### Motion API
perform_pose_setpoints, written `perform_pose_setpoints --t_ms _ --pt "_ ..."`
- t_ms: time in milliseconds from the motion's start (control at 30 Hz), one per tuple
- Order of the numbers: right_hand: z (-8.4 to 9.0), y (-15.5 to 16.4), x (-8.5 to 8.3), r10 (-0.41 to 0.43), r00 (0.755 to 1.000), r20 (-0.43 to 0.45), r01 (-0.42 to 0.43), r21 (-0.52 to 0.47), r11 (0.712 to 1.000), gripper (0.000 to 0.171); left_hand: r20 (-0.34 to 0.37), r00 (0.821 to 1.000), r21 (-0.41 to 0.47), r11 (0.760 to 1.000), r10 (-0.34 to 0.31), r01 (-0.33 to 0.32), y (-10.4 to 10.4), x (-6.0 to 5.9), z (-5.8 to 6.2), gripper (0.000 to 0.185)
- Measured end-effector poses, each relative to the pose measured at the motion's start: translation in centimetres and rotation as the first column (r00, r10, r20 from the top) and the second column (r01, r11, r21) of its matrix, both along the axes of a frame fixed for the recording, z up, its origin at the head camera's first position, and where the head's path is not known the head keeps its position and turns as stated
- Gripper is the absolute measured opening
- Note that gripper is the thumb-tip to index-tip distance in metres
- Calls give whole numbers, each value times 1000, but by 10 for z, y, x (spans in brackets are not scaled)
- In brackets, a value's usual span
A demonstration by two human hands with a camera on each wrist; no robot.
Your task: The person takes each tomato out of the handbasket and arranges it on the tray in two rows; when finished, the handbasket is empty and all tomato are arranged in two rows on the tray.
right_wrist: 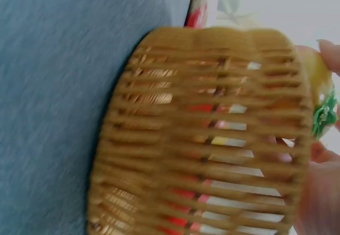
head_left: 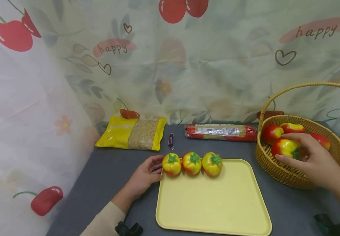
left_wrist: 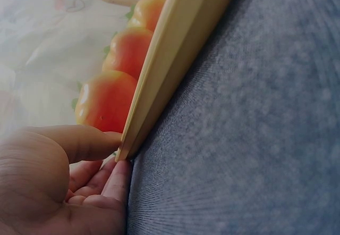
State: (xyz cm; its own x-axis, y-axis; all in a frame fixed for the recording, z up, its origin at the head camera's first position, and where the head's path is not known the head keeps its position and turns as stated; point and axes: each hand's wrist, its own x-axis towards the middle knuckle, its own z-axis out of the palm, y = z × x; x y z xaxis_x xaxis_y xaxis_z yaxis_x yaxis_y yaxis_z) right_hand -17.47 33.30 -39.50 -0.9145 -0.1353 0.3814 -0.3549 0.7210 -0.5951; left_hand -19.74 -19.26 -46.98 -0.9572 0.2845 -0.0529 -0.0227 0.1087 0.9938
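Three yellow-red tomatoes (head_left: 191, 163) with green star-shaped tops sit in a row along the far edge of a pale yellow tray (head_left: 214, 203). At the tray's far left corner, my left hand (head_left: 147, 173) pinches the rim, thumb on top and fingers below, beside the leftmost tomato (left_wrist: 109, 101). My right hand (head_left: 314, 159) holds another tomato (head_left: 285, 148) between thumb and fingers, over the wicker basket (head_left: 288, 177). Its green top (right_wrist: 324, 114) shows past the basket wall in the right wrist view. Several red-and-yellow fruits (head_left: 273, 133) lie in the basket.
A yellow bag of flakes (head_left: 134, 133) lies at the back left, beside a small purple-wrapped candy (head_left: 171, 141). Behind the tray is a red-ended packet of noodles (head_left: 220, 131). The basket's tall handle (head_left: 302, 85) arches over it. A printed curtain (head_left: 199, 65) hangs behind the table.
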Motion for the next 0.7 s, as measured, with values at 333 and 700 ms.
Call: perform_pose_setpoints --t_ms 333,700 --pt "6 -18 0 129 991 -36 -130 -19 991 82 -2 1000 -17 1000 4 -4 0 1 1 71" --pt "4 -47 4 188 981 -47 -193 -132 972 81 9 1000 -12 1000 11 -11 0 0 1 71"
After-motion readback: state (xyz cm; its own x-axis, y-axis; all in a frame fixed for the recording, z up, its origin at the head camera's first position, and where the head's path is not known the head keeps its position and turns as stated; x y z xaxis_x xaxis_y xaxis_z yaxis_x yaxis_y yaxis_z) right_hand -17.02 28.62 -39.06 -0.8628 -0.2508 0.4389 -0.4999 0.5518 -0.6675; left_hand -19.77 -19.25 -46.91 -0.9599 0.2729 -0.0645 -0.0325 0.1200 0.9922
